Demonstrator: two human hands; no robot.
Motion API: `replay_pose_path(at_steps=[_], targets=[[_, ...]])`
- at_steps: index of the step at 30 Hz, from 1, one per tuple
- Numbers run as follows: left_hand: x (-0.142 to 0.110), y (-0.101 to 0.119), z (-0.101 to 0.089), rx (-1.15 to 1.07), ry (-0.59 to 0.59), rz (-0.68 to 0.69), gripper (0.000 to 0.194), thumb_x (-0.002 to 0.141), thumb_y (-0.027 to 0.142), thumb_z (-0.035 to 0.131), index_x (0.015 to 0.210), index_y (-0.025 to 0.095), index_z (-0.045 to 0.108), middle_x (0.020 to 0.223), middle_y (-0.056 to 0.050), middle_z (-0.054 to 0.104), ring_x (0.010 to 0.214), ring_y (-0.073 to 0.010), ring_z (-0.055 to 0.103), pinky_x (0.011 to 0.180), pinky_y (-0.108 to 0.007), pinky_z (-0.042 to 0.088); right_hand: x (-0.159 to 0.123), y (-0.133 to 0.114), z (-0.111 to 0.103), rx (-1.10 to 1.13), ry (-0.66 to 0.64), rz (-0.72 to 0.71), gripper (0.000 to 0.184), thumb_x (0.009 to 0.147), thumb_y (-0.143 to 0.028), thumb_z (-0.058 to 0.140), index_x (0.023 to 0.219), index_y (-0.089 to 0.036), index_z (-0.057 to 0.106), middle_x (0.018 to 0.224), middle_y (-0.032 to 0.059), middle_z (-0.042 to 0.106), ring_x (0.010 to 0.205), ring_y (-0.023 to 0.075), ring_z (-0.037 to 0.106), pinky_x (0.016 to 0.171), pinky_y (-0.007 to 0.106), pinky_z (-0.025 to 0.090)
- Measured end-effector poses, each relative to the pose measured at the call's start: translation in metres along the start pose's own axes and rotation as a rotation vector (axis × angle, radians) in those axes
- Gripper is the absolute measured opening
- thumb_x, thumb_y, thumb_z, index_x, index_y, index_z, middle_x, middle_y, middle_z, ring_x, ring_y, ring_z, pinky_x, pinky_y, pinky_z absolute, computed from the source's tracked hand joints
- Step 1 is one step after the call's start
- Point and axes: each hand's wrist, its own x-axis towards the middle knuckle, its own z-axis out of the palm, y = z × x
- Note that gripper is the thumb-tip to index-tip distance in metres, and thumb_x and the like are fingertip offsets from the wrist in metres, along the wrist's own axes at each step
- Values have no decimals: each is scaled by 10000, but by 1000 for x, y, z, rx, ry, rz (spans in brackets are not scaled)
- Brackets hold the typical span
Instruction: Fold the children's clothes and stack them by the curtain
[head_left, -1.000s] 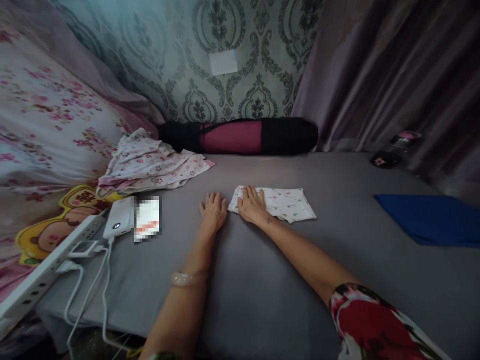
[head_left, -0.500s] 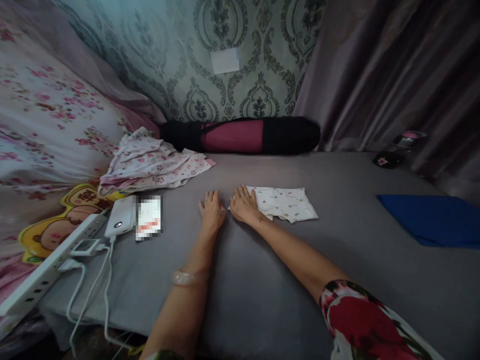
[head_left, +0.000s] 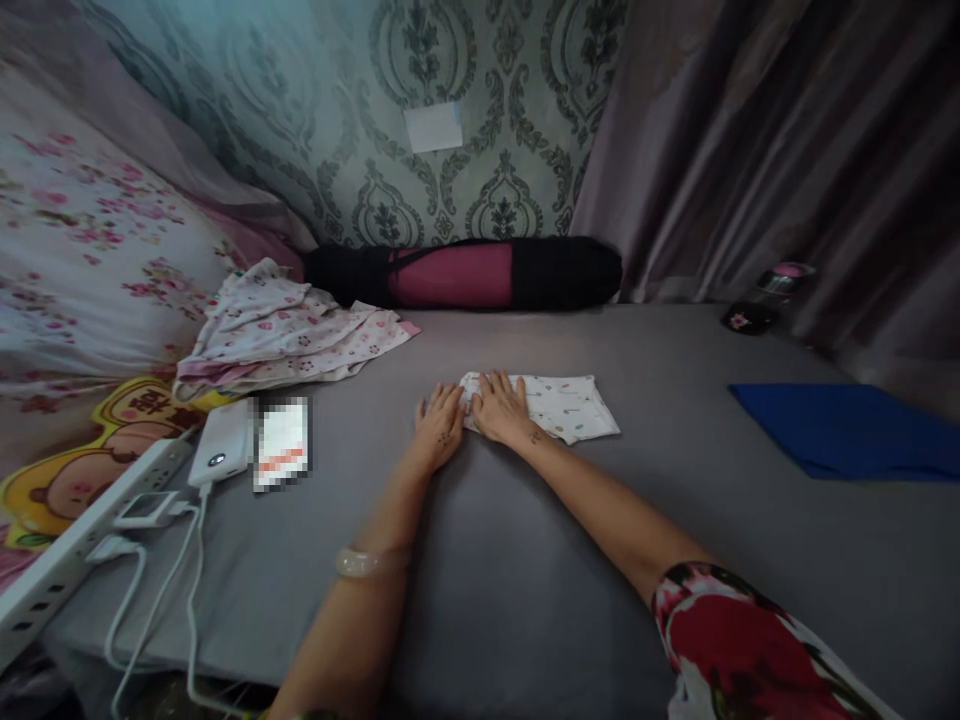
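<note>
I log remotely: one white printed cloth (head_left: 574, 408), centre of the grey surface (head_left: 570, 560); right hand (head_left: 501, 410) flat upon it, slid toward three o'clock; left hand (head_left: 440, 425), fingers extended, newly at its nine-o'clock edge, neither visibly clasping, both now attending that end.

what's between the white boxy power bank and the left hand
In the head view, between the white power bank and the left hand lies a pixelated white rectangle with an orange-red band, on grey fabric.
</note>
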Motion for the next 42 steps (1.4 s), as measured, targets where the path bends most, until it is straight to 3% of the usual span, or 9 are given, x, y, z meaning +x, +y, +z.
replay_pose_path(at_steps=[5,10,17,23,29,34,42], targets=[[-2,6,2,24,-66,85,475,974,326,253,1430,249,358,1508,-34,353,1433,-199,200,1157,-501,139,-4,13,-10,-31,44,56,537,951,-335,282,1415,-85,384,1507,158,317,1394,294,211,1113,526,79],[-2,5,7,65,-126,158,483,976,366,243,1431,255,362,1521,-45,325,1430,-221,209,1144,-530,150,-9,21,-7,-33,-15,85,528,954,-336,274,1405,-94,406,1491,161,347,1391,297,219,1101,543,118],[-2,10,9,132,-51,216,473,979,376,250,1407,248,405,1520,-54,324,1429,-220,212,1149,-532,126,-15,36,-19,-49,37,131,544,958,-348,272,1430,-92,357,1523,154,283,1409,289,177,1113,518,109],[0,12,17,128,-63,254,477,975,393,260,1408,259,411,1494,-48,376,1416,-224,251,1151,-516,143,-24,45,-18,-25,5,172,547,954,-336,268,1427,-74,357,1489,168,347,1375,294,261,1102,530,147],[-2,13,16,137,-56,247,484,977,398,251,1411,251,407,1499,-45,366,1417,-222,250,1150,-505,155,-30,58,-26,-21,77,202,552,959,-331,259,1425,-49,346,1505,167,317,1395,288,222,1115,512,120],[-3,16,13,157,-64,236,489,979,398,242,1408,234,410,1501,-47,362,1421,-218,239,1149,-499,163,-35,69,-25,-13,11,245,540,959,-341,256,1395,-56,400,1486,175,351,1377,288,262,1106,512,140],[-3,12,16,149,-53,252,501,979,418,230,1419,242,395,1503,-49,358,1423,-224,233,1147,-507,163,-41,89,-28,-64,51,268,548,954,-318,261,1402,-25,378,1489,179,344,1388,278,246,1120,494,110]])
